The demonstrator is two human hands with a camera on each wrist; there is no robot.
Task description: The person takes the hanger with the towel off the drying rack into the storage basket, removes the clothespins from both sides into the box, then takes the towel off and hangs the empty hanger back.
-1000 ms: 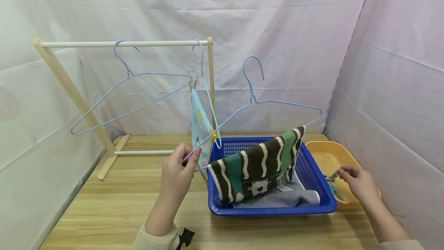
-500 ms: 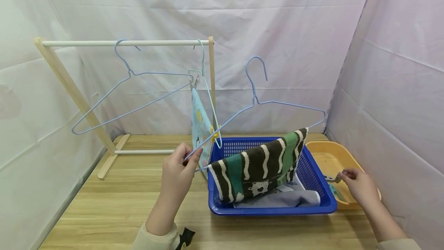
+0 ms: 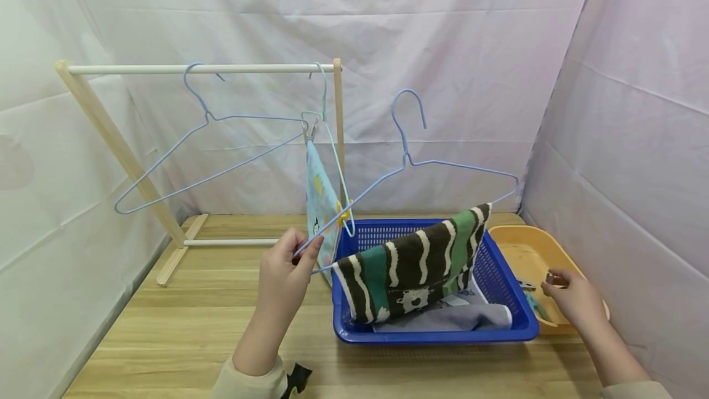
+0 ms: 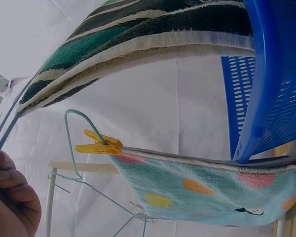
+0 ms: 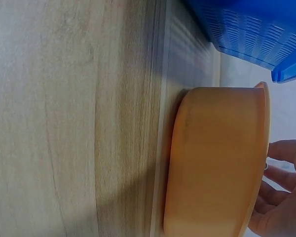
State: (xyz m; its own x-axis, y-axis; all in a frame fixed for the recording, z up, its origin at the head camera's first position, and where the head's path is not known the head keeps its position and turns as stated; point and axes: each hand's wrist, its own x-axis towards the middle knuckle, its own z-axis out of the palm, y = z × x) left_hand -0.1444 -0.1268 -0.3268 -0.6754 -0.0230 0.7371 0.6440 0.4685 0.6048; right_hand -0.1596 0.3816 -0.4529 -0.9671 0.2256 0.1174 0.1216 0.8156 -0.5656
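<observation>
1. Pinching blue wire hanger (image 3: 405, 146) near its left corner between thumb and curled fingers of left hand (image 3: 285, 270); holding it hook up, tilted in head view, with right end higher.
2. Carrying brown-and-green striped towel (image 3: 407, 270) folded over that hanger's bottom bar, above blue perforated basket (image 3: 437, 337) with grey cloth (image 3: 465, 319) inside.
3. Pinching small clip (image 3: 549, 278), probably metal but tiny in view, between thumb and fingers of right hand (image 3: 578, 300), over yellow-orange tray (image 3: 523, 248).
4. Could lose striped towel down the bar toward left hand; would blame tilt plus lack of any visible clip on cloth.
5. Could drop small clip beside teal clip (image 3: 535, 305) in tray; would blame fingertip-only hold.
6. Could snag mint wire hanger (image 3: 335, 156), or yellow peg (image 4: 104, 145) on pale-blue printed towel (image 4: 212, 197), if swinging left; would blame crowding there. Cannot tell contact from mere overlap.
7. Hidden: hanger's left corner inside left hand, far flap of striped towel, most of tray contents in right wrist view.
8. Cut off: left hand at left wrist view's edge, right hand at right wrist view's edge. Hard to make out: clip's jaws, under fingers.
</observation>
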